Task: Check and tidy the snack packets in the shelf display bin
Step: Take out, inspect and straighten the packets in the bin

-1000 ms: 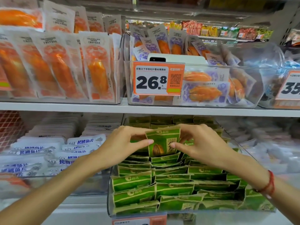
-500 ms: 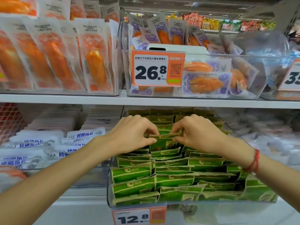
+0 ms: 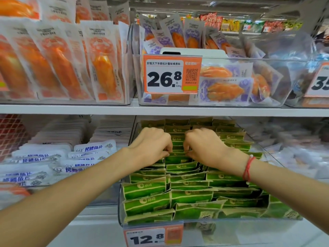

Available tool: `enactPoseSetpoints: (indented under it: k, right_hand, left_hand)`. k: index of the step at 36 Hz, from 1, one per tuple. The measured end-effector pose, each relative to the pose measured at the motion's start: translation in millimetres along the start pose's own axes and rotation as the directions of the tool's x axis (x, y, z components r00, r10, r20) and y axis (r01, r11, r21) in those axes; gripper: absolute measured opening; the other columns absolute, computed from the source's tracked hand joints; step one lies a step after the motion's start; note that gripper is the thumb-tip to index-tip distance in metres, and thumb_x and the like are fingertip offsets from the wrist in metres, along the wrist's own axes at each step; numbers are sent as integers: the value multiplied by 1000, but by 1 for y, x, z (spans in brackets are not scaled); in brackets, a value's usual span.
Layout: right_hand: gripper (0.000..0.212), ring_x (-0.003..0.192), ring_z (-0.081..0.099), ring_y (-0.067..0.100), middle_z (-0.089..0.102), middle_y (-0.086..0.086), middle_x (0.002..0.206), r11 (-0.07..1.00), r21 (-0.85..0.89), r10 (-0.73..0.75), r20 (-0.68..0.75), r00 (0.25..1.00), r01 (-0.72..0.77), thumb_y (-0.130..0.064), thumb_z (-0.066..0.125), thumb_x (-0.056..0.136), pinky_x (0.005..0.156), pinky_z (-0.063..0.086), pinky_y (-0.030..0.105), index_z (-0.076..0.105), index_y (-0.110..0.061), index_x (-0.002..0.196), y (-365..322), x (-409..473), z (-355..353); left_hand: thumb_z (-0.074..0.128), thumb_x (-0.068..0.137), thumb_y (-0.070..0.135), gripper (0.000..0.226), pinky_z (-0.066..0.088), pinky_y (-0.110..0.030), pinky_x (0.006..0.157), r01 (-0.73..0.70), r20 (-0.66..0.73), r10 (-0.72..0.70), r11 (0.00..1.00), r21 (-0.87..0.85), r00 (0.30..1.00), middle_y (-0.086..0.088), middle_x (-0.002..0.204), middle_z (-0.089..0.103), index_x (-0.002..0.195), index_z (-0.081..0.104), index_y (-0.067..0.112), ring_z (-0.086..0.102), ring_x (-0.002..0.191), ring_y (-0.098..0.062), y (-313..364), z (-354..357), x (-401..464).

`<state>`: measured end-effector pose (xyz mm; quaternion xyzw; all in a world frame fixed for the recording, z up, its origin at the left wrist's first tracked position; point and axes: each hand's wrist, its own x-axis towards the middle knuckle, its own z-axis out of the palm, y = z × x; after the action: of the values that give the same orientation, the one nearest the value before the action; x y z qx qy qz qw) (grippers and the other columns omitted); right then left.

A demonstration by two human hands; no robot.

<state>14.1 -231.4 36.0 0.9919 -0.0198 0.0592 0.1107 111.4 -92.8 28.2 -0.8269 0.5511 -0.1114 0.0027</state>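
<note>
Two bare arms come in from the bottom corners, one from the lower left and one from the lower right; no sleeves show on either arm, all the way to the frame edges; the left hand [image 3: 151, 147] sits just left of the middle and wears no ring, watch or band that shows; the right hand [image 3: 204, 145] sits just right of the middle; a thin red string bracelet [image 3: 248, 169] goes round the right wrist, looped more than once; a small white bead sits at its top and another at its bottom; the fingernails cannot be made out.
</note>
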Motion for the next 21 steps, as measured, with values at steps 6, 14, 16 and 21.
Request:
enactPoseSetpoints:
  k: [6,14,16,21]
  right_hand:
    - [10,102,59,20,58,-4,104,999,47,18,21,1000,-19,-27,64,91,78,43,28,70,-21,97,2,-6,0]
    - [46,133,32,9,43,-14,141,981,180,65,65,996,-76,-50,52,94,109,29,31,45,-40,138,14,-52,-15]
    - [57,141,22,8,31,-14,151,970,205,102,127,987,-127,-58,41,94,115,24,30,29,-41,147,17,-62,-11]
    - [82,147,-8,7,3,-17,160,907,337,129,348,929,-253,-71,12,77,121,4,36,0,-40,152,19,-66,-2]
  left_hand:
    - [57,96,38,24,47,-30,82,-11,6,11,1000,-18,1000,5,112,69,114,70,30,62,105,-14,1,-1,-4]
    - [56,95,47,27,47,-29,86,32,-168,-59,986,-162,984,13,115,69,116,68,36,61,108,-6,-10,-9,-14]
    - [57,94,49,32,46,-29,89,40,-129,-56,992,-119,990,13,123,66,123,64,36,58,115,-7,-11,-7,-8]
    - [59,94,43,28,43,-27,83,71,-17,-73,994,-86,997,10,122,67,119,67,33,60,111,-12,-8,2,7]
